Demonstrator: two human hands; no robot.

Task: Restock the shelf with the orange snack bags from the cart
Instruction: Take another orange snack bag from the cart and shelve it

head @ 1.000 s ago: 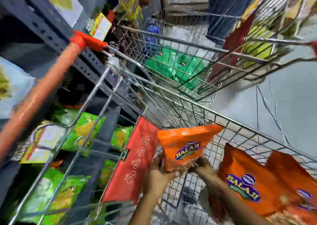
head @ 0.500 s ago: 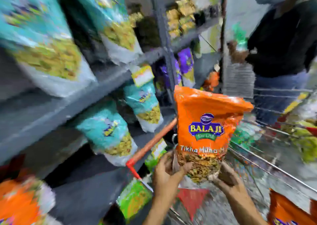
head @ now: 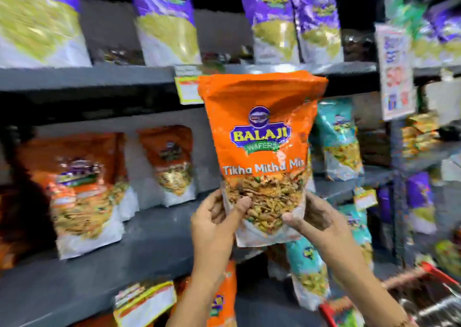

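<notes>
On the grey metal shelf [head: 154,239] at left, two glossy orange snack bags [head: 84,192] upright, blurred. Held upright in front of that shelf, an orange foil "Balaji" snack bag [head: 262,137], pinched at its clear lower corners by left hand [head: 214,224] and right hand [head: 316,217]. Further right, teal snack bags [head: 341,139], and low down a red cart handle [head: 439,274].

I held the orange snack bag [head: 259,137] upright by its bottom corners, above my grip, facing me.
</notes>
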